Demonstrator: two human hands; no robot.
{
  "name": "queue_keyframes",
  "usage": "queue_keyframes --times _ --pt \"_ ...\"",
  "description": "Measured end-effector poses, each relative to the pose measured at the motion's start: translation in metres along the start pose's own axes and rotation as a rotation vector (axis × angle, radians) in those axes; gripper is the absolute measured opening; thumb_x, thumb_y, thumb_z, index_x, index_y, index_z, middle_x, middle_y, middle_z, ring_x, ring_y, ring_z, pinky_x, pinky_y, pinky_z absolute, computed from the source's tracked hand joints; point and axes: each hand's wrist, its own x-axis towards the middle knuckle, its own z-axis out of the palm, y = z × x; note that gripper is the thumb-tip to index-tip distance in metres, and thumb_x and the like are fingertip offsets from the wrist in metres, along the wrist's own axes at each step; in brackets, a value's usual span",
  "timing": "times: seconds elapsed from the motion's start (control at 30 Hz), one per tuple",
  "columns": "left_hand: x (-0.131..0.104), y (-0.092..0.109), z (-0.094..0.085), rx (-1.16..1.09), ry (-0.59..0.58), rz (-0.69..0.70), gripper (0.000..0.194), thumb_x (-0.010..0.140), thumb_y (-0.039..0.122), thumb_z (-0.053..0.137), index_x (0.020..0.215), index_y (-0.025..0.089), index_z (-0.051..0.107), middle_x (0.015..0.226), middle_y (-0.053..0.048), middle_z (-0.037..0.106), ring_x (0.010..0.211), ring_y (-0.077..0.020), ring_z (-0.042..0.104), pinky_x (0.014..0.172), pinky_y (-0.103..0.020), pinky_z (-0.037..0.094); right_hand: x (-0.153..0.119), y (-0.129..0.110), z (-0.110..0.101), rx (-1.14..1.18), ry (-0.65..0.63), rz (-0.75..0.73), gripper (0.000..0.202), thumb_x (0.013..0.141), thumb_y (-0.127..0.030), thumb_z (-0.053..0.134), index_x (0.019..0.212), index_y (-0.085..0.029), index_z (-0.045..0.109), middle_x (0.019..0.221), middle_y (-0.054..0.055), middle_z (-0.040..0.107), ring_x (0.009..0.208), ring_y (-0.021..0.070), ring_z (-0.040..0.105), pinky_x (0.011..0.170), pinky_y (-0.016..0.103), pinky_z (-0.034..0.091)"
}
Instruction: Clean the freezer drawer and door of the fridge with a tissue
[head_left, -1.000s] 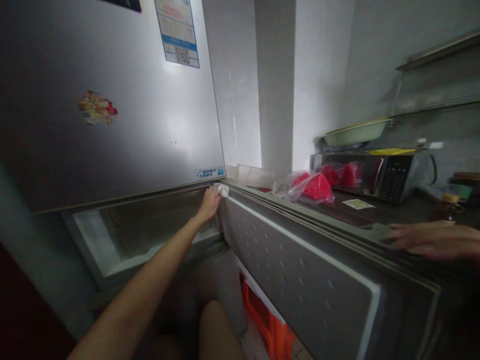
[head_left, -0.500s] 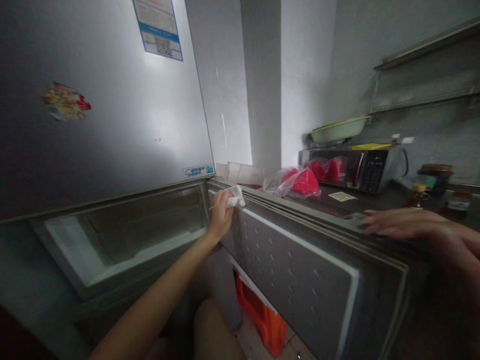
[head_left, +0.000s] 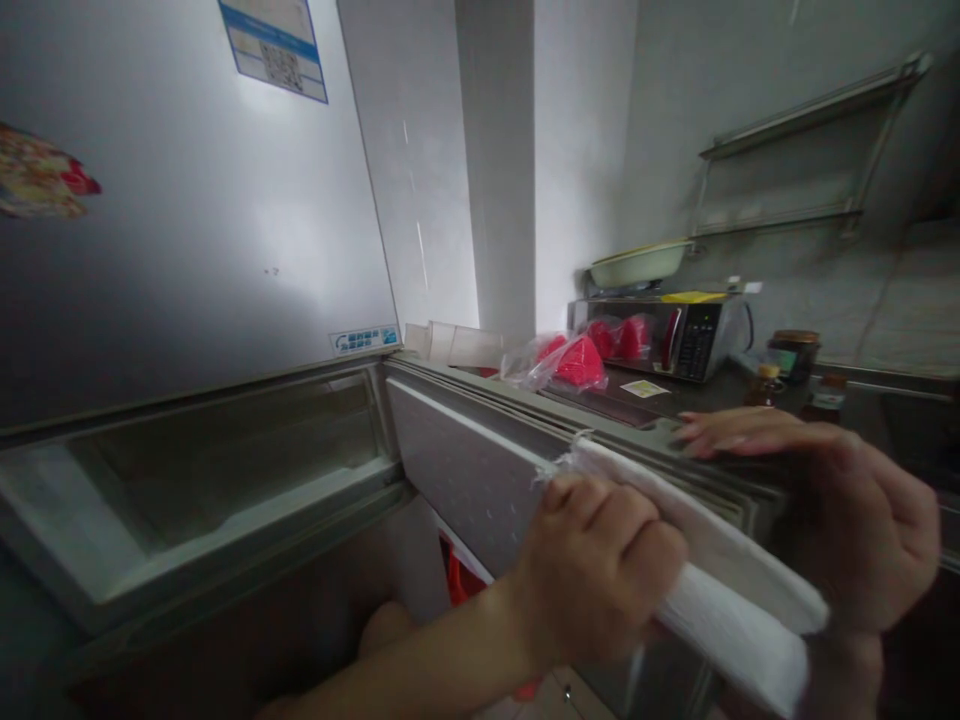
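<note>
My left hand point(head_left: 604, 560) is closed round a folded white cloth point(head_left: 739, 610), which lies against the upper edge of the open grey door point(head_left: 465, 465). On the right, my right hand point(head_left: 817, 470) rests over the top of the same door, its fingers stretched out and holding nothing I can see. The door stands out from a fridge compartment point(head_left: 247, 470), whose inside shows at the left. Above that is a closed silver door point(head_left: 187, 230) with stickers.
Behind the door, a dark counter bears a microwave point(head_left: 690, 335), red items in clear plastic point(head_left: 577, 360) and jars point(head_left: 793, 352). A basin point(head_left: 637, 265) sits on the microwave. A wall rack point(head_left: 780, 220) hangs at the upper right.
My left hand has moved right and nearer along the door with the cloth, which now shows much larger. My right hand stays on the door's top. The view has turned rightward.
</note>
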Motion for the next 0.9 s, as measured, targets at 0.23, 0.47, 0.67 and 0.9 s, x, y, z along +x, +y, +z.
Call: queue_keyframes --times 0.23,0.47,0.67,0.9 --pt "-0.052 -0.112 -0.01 0.057 -0.105 -0.23 0.036 0.098 0.044 0.029 0.084 0.021 0.054 0.085 -0.007 0.058 0.082 -0.0241 0.05 0.075 -0.037 0.038 0.0 0.008 0.004 -0.025 0.04 0.026 0.032 0.094 -0.021 0.045 0.074 -0.023 0.071 0.074 0.001 0.068 0.073 0.0204 0.066 0.074 0.039 0.051" --pt "-0.067 -0.181 -0.017 0.065 -0.05 -0.586 0.014 0.09 0.028 0.039 0.08 0.023 0.046 0.086 -0.006 0.055 0.086 -0.0245 0.051 0.079 -0.037 0.04 0.0 0.005 0.002 -0.028 0.046 0.023 0.033 0.092 -0.018 0.045 0.073 -0.024 0.072 0.073 0.002 0.068 0.073 0.0216 0.066 0.073 0.04 0.051" --pt "-0.044 -0.112 -0.008 -0.048 0.071 -0.588 0.008 0.091 0.02 0.041 0.089 0.022 0.049 0.094 -0.006 0.055 0.092 -0.0236 0.053 0.081 -0.038 0.043 0.001 0.002 0.004 0.008 -0.009 -0.003 0.034 0.093 -0.017 0.042 0.076 -0.023 0.071 0.075 0.001 0.069 0.075 0.0203 0.066 0.074 0.038 0.051" --pt "0.001 -0.01 0.003 -0.03 0.013 -0.217 0.024 0.098 0.033 0.035 0.094 0.02 0.055 0.086 -0.008 0.06 0.082 -0.0238 0.052 0.071 -0.039 0.04 0.003 0.003 0.002 0.029 -0.012 0.0 0.034 0.095 -0.017 0.043 0.077 -0.023 0.071 0.075 0.0 0.069 0.074 0.017 0.066 0.075 0.035 0.052"
